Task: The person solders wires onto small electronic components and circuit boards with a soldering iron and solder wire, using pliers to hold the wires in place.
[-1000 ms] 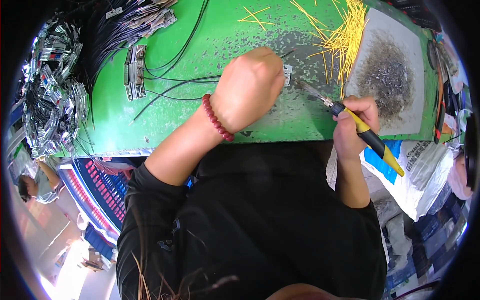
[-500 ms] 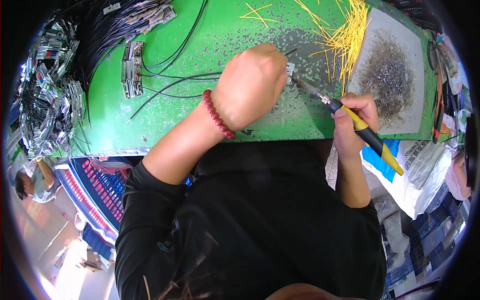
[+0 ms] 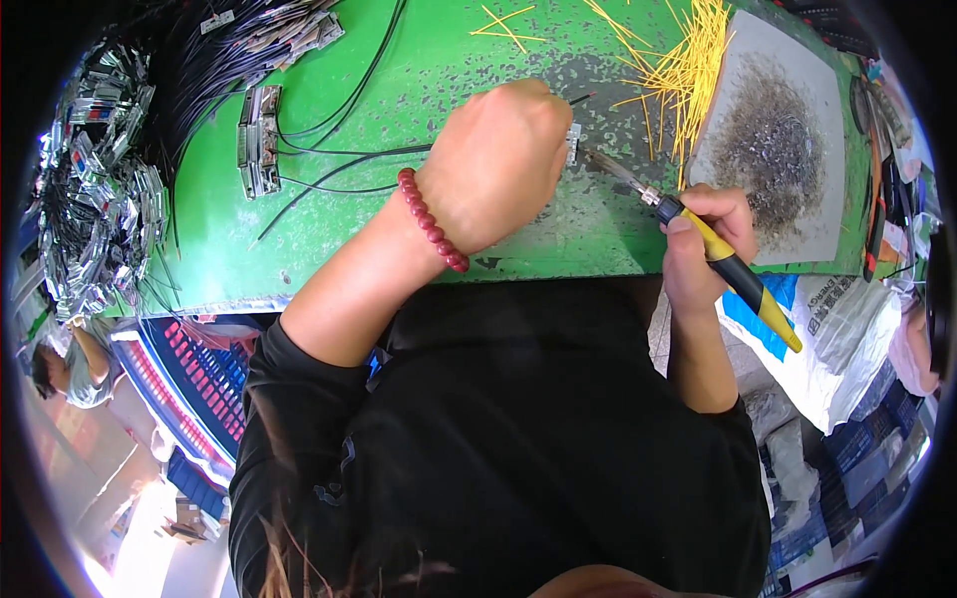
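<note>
My left hand [image 3: 503, 164] is closed, back up, over the middle of the bench, its fingertips mostly hidden beneath it. From its right edge sticks out a small silvery metal part [image 3: 574, 143], apparently pinched there. Black cables [image 3: 364, 152] run in under the hand from the left, and a black wire end [image 3: 581, 99] shows beyond the knuckles. My right hand [image 3: 706, 239] grips a yellow-and-black soldering iron [image 3: 733, 267] like a pen. The iron's tip points left, a small gap from the metal part.
Yellow solder-like sticks [image 3: 693, 85] lie beyond my right hand, beside a grey board [image 3: 832, 164] covered in dark residue. A stack of metal parts [image 3: 259, 142] with cables stands at left. Heaped metal parts [image 3: 95, 189] and bundled black cables [image 3: 204, 95] fill the far left of the green bench [image 3: 339, 234].
My left hand has shifted slightly left and away from me with the metal part. The iron's tip, earlier at the part's edge, is now a little apart from it.
</note>
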Available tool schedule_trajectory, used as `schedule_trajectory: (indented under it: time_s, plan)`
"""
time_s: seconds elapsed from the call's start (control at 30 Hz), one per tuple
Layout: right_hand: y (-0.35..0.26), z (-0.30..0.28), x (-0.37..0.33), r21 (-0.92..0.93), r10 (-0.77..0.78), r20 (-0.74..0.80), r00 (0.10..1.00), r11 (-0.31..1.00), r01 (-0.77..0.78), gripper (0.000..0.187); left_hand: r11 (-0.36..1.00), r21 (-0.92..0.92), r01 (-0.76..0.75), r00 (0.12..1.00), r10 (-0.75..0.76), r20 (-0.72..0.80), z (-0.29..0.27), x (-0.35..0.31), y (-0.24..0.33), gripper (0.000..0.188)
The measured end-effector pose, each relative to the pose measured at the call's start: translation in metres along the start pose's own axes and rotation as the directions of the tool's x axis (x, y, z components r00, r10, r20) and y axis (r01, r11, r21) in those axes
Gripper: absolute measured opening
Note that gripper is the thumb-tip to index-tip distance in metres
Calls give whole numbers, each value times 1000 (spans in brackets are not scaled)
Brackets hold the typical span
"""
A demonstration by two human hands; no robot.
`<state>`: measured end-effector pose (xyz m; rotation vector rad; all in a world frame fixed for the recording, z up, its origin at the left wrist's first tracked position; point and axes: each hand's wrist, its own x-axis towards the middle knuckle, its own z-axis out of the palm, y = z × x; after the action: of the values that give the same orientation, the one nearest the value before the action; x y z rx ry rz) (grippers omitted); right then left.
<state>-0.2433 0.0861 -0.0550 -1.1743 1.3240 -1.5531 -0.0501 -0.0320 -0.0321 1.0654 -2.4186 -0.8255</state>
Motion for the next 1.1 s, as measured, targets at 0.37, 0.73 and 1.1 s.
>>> schedule_trajectory:
  time_s: [0.37,0.73,1.1]
  plan:
    - [0,2,1,-52,-4,23,1000,999,5,19,1000,23,-6,1000,6,14,-2,2,1,9]
    - [5,2,2,25,-139,-71,988,990,141,22,999,52,1,1000,-2,21,-3,2,2,11]
    - [-18,24,6,-2,89,-170,981,996,-91,49,998,57,-9,999,7,35,-6,2,1,9]
